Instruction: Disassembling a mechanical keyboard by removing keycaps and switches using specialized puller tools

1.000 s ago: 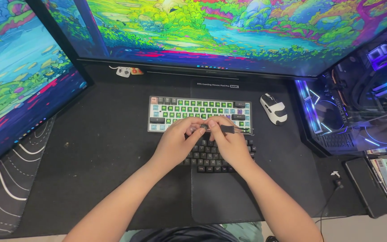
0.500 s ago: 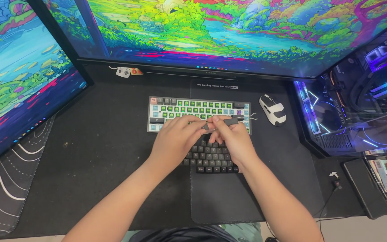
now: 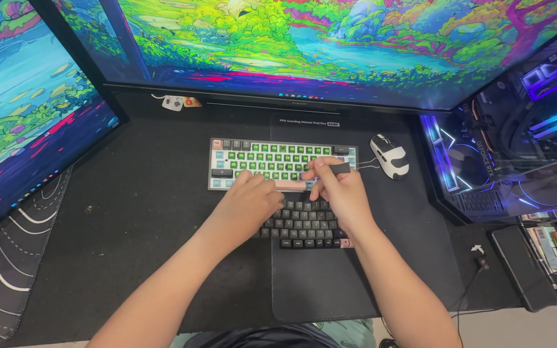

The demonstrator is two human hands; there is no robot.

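- The right hand (image 3: 336,193) has its grip closed around a keycap puller (image 3: 342,168): thumb and forefinger pinch the dark handle, and the thin wire loops stick out toward 3 o'clock, pointing at the mouse.
- The left hand (image 3: 251,201) lies palm down with the fingers loosely curled; its fingertips (image 3: 247,178) rest on the lower rows of the keyboard (image 3: 278,158), holding nothing that can be seen.
- The keyboard sits at 12 o'clock from both hands, with most of its caps off and green switches showing.
- A block of loose dark keycaps (image 3: 304,225) lies at 6 o'clock from the keyboard, partly under both palms.
- The white and black mouse (image 3: 389,156) sits at 3 o'clock from the keyboard, just beside the puller's wires.
- Bare black desk mat (image 3: 149,212) spreads toward 9 o'clock and 6 o'clock on the table.
- Both forearms come in from 6 o'clock and converge, the wrists low over the keycaps.
- Monitors (image 3: 330,45) close the far edge at 12 o'clock and 10 o'clock; a lit computer case (image 3: 517,142) stands at 3 o'clock.
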